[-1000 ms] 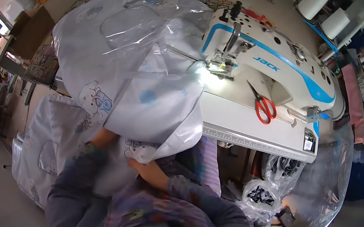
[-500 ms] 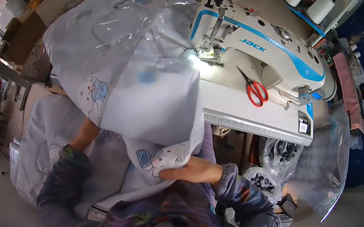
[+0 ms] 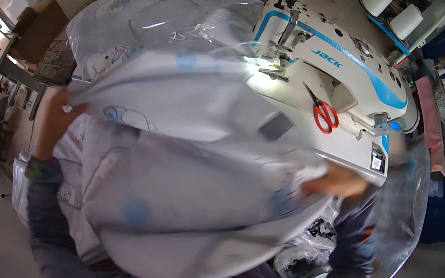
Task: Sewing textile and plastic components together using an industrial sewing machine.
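Note:
A large pale grey-white fabric (image 3: 185, 186) with printed cartoon animals and blue spots billows between my hands, partly blurred. My left hand (image 3: 59, 112) grips its left edge, fingers closed on the cloth. On the right, my right hand (image 3: 339, 182) is closed over the fabric's other side, smeared by motion. A small dark grey patch (image 3: 276, 127) shows on the cloth near the machine bed. Just beyond stands a white and blue sewing machine (image 3: 330, 57), its lamp lit at the needle. Red-handled scissors (image 3: 325, 118) lie on its bed.
Clear plastic sheeting (image 3: 198, 2) covers more printed fabric at the back left. White thread cones (image 3: 405, 22) stand at the top right. Below the table's right side are plastic bags (image 3: 303, 253) of dark pieces. A cardboard box (image 3: 42, 35) sits at the left.
Both hands have moved apart, the right one far to the right, the left one up and outward. The fabric has been lifted and spread wide between them. The view has shifted slightly.

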{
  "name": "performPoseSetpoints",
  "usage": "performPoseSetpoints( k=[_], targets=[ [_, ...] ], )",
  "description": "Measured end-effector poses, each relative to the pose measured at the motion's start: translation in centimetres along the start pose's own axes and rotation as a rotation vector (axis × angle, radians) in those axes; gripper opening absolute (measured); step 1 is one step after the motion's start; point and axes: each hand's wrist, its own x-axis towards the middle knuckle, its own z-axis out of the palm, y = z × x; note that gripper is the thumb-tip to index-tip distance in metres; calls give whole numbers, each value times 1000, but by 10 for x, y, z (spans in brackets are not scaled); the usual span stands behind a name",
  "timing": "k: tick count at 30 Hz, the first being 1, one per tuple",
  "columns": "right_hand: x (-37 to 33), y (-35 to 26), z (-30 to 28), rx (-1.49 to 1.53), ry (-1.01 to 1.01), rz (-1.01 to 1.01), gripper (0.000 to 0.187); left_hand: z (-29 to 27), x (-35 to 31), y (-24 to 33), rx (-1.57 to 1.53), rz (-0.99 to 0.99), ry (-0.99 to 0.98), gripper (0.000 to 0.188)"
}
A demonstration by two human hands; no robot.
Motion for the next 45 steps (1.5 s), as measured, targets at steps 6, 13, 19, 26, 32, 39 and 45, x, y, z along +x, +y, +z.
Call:
performPoseSetpoints(
  k=[6, 13, 19, 26, 32, 39, 45],
  targets=[
    [0, 70, -33, -819, 174, 413, 47, 54, -16, -6, 215, -173, -330, 50],
    [16, 80, -10, -863, 132, 420, 44, 45, -33, -9, 794, -33, -290, 26],
    [152, 21, -9, -589, 640, -451, 65, 60, 63, 142, 498, 293, 183, 28],
    [165, 42, 79, -674, 554, -546, 56, 201, 104, 153, 385, 678, -505, 62],
    [113, 63, 66, -570, 512, -457, 33, 192, 101, 119, 188, 644, -468, 46],
    [84, 84, -23, -867, 1006, 135, 36, 219, 96, 141, 346, 739, -277, 41],
    [98, 110, -48, -896, 913, 334, 43, 251, 101, 160, 247, 804, -214, 36]
  ],
)
